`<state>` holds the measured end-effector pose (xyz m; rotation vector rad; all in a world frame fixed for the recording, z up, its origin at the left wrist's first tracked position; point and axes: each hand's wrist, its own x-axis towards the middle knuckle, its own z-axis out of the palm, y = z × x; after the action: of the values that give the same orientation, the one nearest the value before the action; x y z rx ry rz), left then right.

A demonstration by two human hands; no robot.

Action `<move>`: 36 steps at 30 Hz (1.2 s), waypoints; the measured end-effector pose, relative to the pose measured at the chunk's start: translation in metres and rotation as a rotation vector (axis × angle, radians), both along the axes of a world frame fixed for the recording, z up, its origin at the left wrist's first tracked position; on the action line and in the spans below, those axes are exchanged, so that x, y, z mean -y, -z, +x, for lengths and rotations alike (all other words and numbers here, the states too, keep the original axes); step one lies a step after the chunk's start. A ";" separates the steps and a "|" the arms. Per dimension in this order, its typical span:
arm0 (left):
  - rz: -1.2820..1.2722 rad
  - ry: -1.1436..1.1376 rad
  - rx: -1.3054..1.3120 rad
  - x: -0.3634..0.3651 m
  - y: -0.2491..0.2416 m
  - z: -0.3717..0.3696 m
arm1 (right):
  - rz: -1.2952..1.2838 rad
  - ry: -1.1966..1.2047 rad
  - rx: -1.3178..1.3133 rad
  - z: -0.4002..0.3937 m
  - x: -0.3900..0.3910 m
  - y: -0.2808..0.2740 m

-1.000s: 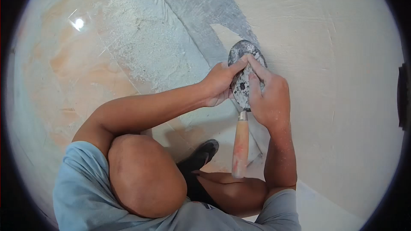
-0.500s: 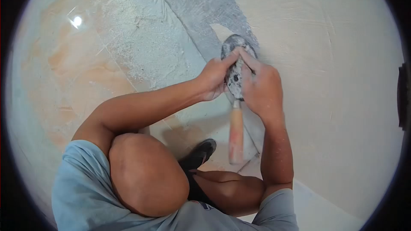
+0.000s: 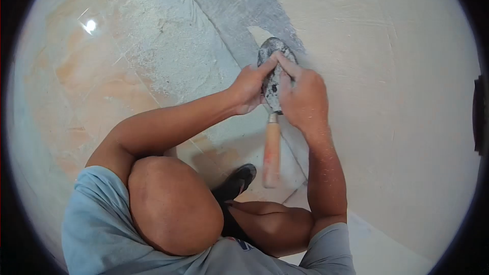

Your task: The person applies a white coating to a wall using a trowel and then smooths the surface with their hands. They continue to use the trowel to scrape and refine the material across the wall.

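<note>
A trowel (image 3: 274, 82) with a dark rounded blade, smeared with pale plaster, is held up in front of me. Its worn wooden handle (image 3: 272, 154) points down toward my body, and no hand is on it. My left hand (image 3: 249, 88) grips the blade's left edge, the thumb on its face and the fingers partly hidden behind. From the right, my right hand (image 3: 306, 95) closes on the blade, its index finger and thumb area meeting the left thumb near the upper part. White dust coats my fingers.
A wall (image 3: 387, 71) with a cream coat and a grey uncoated patch (image 3: 254, 5) rises ahead and right. Pale powder (image 3: 158, 51) covers the marbled floor tiles (image 3: 102, 91) along its base. My bent knee (image 3: 175, 206) and dark shoe (image 3: 239, 181) are below.
Both hands and the trowel have shifted slightly left and up. The handle has swung a little to the left. Both hands keep their hold on the blade.
</note>
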<state>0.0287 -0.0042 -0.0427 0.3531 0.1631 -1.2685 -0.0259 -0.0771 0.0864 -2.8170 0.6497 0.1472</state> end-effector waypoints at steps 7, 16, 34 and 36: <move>0.016 0.060 0.047 -0.005 0.003 0.003 | 0.052 0.040 0.014 -0.001 -0.005 -0.008; 0.022 0.014 0.064 -0.001 0.011 0.005 | 0.049 0.006 0.039 0.002 -0.001 -0.001; 0.025 -0.018 0.037 -0.003 0.021 0.016 | 0.064 0.039 0.018 0.019 0.001 0.015; -0.036 -0.015 0.025 -0.004 0.022 0.021 | 0.007 0.042 -0.045 0.026 -0.006 0.012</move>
<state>0.0499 -0.0003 -0.0642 0.3360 0.1215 -1.2504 -0.0002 -0.0709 0.0741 -2.7982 0.7159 0.2056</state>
